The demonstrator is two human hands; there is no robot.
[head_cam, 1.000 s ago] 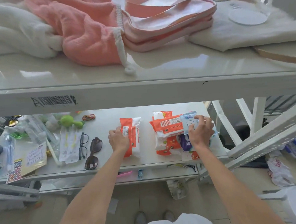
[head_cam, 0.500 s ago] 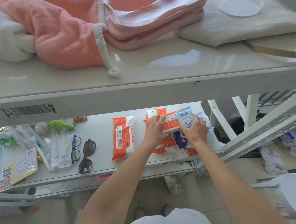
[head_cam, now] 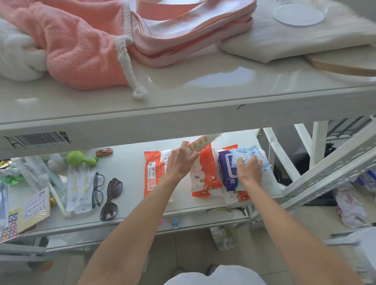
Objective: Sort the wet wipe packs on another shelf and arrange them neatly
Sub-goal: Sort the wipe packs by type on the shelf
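Since half a second ago the left hand has lifted a spotted pack off the pile.
It grips this pack above the glossy white lower shelf; an orange pack lies just left of it. The right hand curls its fingers on a light blue pack, resting on a purple pack marked "80". Above both hands, the upper shelf edge carries a barcode sticker; the tiled floor is below.

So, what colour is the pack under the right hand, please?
The pack is light blue; head view.
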